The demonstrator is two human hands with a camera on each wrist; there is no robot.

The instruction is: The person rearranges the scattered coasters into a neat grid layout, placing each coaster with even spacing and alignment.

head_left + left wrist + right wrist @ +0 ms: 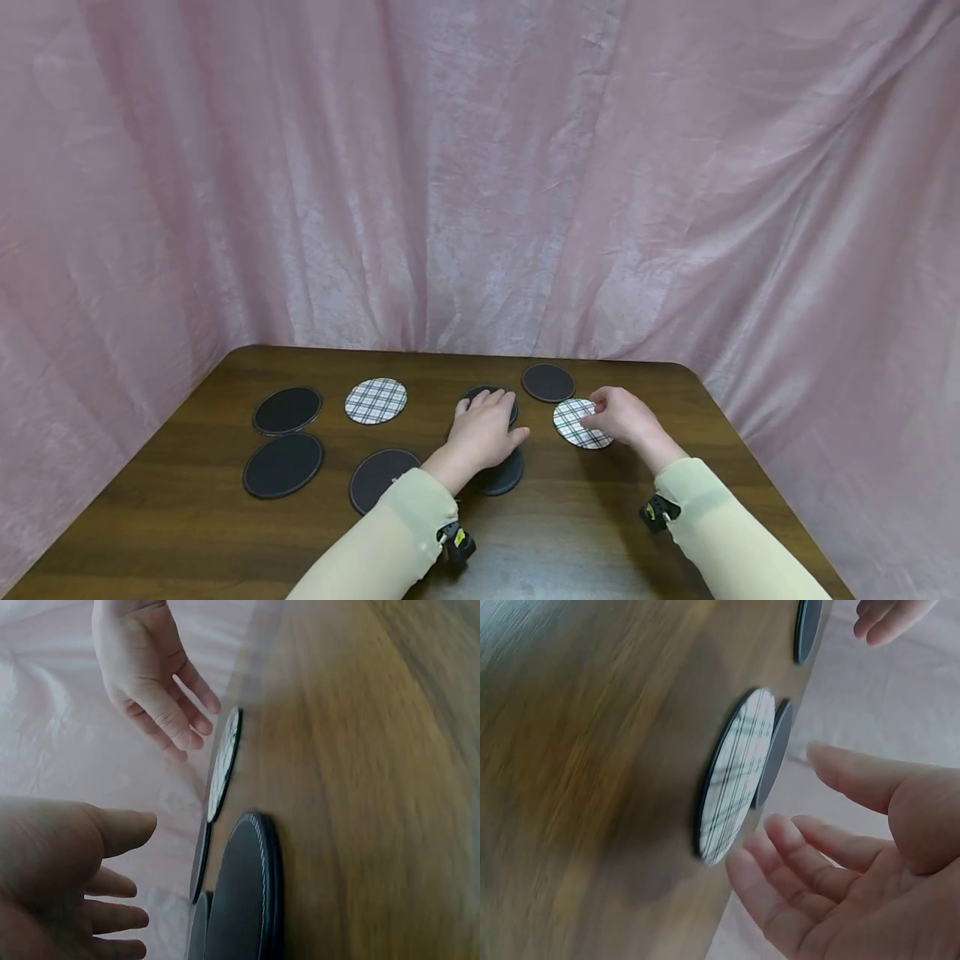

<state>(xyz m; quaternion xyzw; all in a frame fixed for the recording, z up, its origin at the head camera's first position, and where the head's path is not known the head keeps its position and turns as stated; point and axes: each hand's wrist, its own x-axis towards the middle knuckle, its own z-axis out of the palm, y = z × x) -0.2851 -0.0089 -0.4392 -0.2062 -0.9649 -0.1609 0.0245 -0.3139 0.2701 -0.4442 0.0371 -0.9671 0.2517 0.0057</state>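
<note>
My left hand (483, 432) hovers over two dark round coasters, partly hiding the far one and the near coaster (501, 477). In the left wrist view its fingers are extended, with a gap between them and the stitched black coaster (238, 896). On the right, my right hand (633, 421) is just above a white plaid coaster (574, 422). The right wrist view shows its thumb (855, 774) and loosely bent fingers spread apart with nothing between them, close to that plaid coaster (739, 776). Another dark coaster (548, 382) lies just behind it.
Two black coasters, a far one (287, 410) and a near one (283, 466), lie at the left of the wooden table (187, 525). A second plaid coaster (376, 401) is near the back. One dark coaster (378, 477) is partly behind the left sleeve. Pink curtains (480, 183) hang behind.
</note>
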